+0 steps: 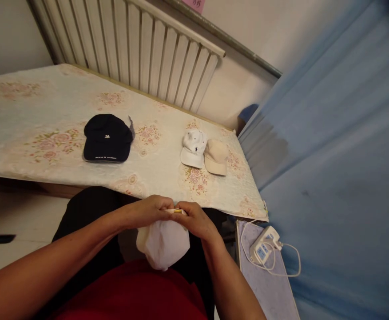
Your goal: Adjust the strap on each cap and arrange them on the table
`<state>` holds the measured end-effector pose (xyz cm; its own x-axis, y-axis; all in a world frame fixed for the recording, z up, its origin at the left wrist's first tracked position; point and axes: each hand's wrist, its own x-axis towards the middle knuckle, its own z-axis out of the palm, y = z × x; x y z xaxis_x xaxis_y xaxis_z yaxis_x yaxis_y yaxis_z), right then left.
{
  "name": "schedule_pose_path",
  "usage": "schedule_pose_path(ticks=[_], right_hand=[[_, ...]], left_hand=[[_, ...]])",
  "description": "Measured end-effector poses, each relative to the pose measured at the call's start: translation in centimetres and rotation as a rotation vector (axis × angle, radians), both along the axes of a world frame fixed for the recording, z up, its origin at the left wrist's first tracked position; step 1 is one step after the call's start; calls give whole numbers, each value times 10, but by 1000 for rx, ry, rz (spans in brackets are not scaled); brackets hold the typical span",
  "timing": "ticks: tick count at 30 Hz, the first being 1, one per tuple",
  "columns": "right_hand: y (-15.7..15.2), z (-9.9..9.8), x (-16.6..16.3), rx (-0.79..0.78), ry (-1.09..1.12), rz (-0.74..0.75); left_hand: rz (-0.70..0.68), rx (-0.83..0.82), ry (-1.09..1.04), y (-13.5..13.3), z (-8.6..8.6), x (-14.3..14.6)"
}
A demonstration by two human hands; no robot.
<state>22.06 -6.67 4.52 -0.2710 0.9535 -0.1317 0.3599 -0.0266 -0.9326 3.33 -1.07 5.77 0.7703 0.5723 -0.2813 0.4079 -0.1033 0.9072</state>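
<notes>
A white baseball cap (168, 243) is held over my lap, its crown facing me. My left hand (154, 208) grips the cap's far edge with bent fingers. Beside it, almost touching, my right hand (196, 218) pinches the same edge. A small strip of white and yellow (177, 211) shows between the two thumbs; I cannot tell what it is. Further off on the bed lie a black cap (107, 138) with white lettering, a white cap (193, 149) with a small dark emblem, and a beige cap (216, 156) leaning against the white one.
A floral sheet (161, 171) covers the bed before me. Behind it stands a radiator (141, 53). At right hangs a blue curtain (331, 146). A power strip (264, 244) with a looped white cable sits on a low table (264, 289).
</notes>
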Motion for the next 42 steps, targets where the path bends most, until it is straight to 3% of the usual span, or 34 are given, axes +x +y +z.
schedule_pose_path(ticks=[8, 11, 14, 18, 21, 26, 30, 42], right_hand=[[0, -16, 13, -134, 208, -133], [1, -22, 20, -159, 248, -109], [1, -15, 20, -168, 185, -23], [-3, 5, 9, -62, -30, 70], [-3, 12, 5, -28, -55, 119], [1, -6, 25, -127, 36, 27], [3, -12, 38, -136, 21, 37], [-1, 16, -1, 172, -357, 240]], left_hand=[[-46, -95, -25, 1, -5, -11], [-44, -128, -45, 2, -9, -15], [-52, -121, -47, 2, -16, -15], [-73, -45, -47, 1, -22, -11], [-104, -27, -63, 0, -20, -9], [-144, -129, -18, 5, -17, -19], [-162, -106, -6, 9, -22, -26], [-226, 113, -10, 5, -24, -12]])
